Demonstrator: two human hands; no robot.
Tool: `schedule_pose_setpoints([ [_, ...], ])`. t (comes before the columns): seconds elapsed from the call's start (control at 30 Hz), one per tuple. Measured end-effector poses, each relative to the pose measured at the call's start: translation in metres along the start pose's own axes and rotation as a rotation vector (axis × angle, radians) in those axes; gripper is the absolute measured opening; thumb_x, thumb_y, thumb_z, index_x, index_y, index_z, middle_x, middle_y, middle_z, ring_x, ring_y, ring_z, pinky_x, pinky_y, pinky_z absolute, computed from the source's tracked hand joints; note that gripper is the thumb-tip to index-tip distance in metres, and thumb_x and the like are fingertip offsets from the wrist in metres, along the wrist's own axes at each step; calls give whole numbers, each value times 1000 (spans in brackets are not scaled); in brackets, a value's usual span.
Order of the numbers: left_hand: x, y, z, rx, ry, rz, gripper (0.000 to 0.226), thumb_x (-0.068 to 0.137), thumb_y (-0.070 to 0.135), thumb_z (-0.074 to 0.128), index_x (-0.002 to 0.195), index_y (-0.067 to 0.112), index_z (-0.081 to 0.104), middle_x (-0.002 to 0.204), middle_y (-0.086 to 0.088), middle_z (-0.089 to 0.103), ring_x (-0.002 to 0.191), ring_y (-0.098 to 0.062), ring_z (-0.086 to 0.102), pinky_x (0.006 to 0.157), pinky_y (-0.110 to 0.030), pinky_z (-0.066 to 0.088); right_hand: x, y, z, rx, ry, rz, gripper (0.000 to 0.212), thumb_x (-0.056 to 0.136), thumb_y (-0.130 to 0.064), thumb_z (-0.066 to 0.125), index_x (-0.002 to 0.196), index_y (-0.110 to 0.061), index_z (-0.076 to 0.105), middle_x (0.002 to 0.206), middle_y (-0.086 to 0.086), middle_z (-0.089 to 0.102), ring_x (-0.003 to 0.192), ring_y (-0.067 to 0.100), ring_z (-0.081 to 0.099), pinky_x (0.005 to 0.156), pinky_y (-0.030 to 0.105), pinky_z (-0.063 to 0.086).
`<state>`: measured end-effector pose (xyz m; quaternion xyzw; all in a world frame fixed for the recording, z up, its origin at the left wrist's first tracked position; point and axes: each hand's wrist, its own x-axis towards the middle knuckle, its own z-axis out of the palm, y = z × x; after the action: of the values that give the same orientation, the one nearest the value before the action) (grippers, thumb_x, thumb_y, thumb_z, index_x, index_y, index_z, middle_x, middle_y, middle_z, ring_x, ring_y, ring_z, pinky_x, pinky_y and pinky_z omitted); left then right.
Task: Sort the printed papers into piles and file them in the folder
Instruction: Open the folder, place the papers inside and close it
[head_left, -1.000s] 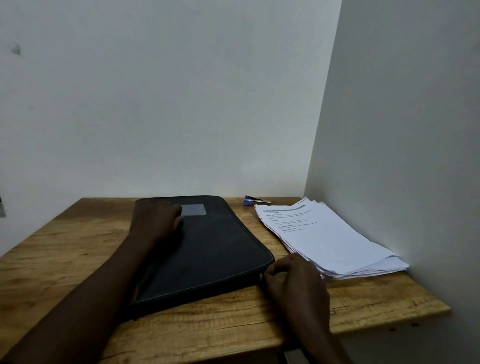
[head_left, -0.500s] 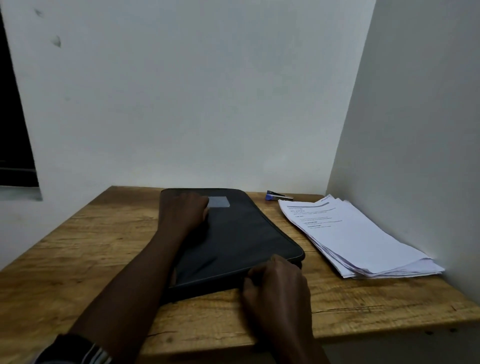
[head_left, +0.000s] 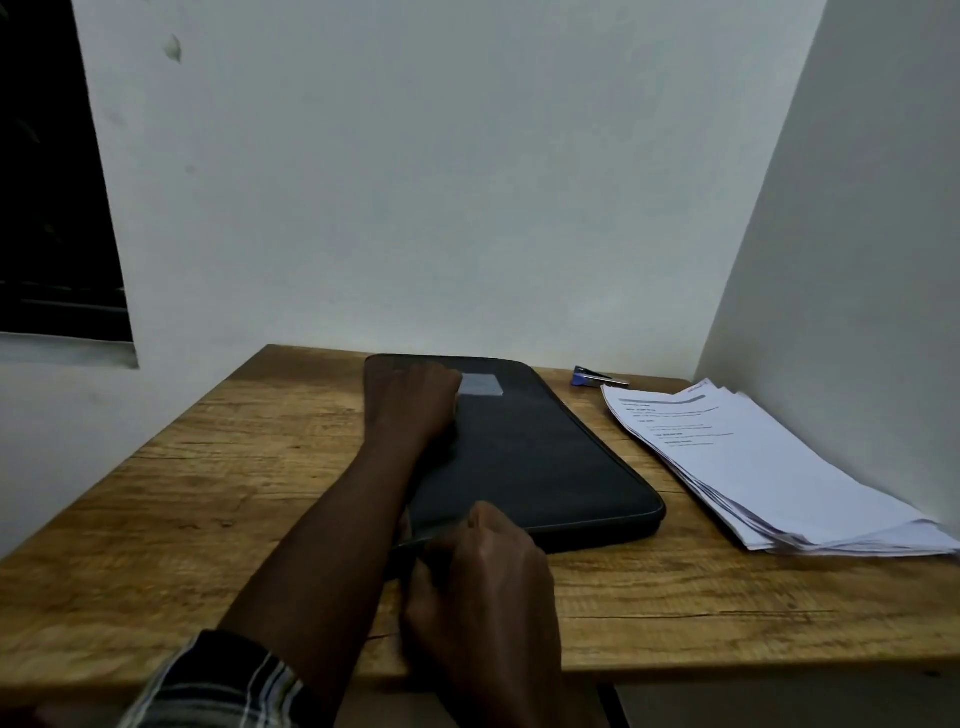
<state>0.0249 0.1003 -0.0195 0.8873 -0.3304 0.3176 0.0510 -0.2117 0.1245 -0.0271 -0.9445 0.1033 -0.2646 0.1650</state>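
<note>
A black zipped folder (head_left: 545, 467) lies flat in the middle of the wooden table (head_left: 208, 493), with a grey label near its far end. My left hand (head_left: 410, 402) presses down on the folder's far left part, next to the label. My right hand (head_left: 478, 577) is at the folder's near edge, left of its middle, with its fingers curled and pinching the zip there. The zip pull itself is hidden under the fingers. A loosely fanned stack of printed papers (head_left: 753, 467) lies to the right of the folder, untouched.
A small blue stapler (head_left: 592, 376) lies at the back of the table between the folder and the papers. A white side wall (head_left: 857, 260) stands close along the papers' right side. A dark window (head_left: 47, 182) is at the far left.
My right hand has slid leftward along the folder's near edge from its near right corner. My left hand has stayed pressed on the folder. The view has shifted left.
</note>
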Motion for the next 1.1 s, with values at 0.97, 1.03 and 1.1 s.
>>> schedule_pose_setpoints([
  [0.97,-17,11,-15,-144,-39,-53,17,92,33,55,80,23,63,83,-1,67,76,-19,61,73,-34,47,54,128,-78,166,-26,160,34,85,-36,67,117,-37,58,86,-12,67,84,3,63,73,26,50],
  [1.03,-20,18,-19,-135,-22,-56,15,92,34,56,82,25,64,86,-1,68,78,-19,63,73,-34,45,77,146,-78,68,-27,182,44,84,-46,65,125,-35,52,100,-11,68,98,13,63,79,30,47],
  [1.1,-23,25,-24,-129,-32,-71,14,92,36,54,84,27,63,89,-1,68,81,-19,63,75,-35,45,98,162,-73,9,-69,196,54,86,-52,62,133,-31,45,119,-2,64,110,23,60,88,36,47],
])
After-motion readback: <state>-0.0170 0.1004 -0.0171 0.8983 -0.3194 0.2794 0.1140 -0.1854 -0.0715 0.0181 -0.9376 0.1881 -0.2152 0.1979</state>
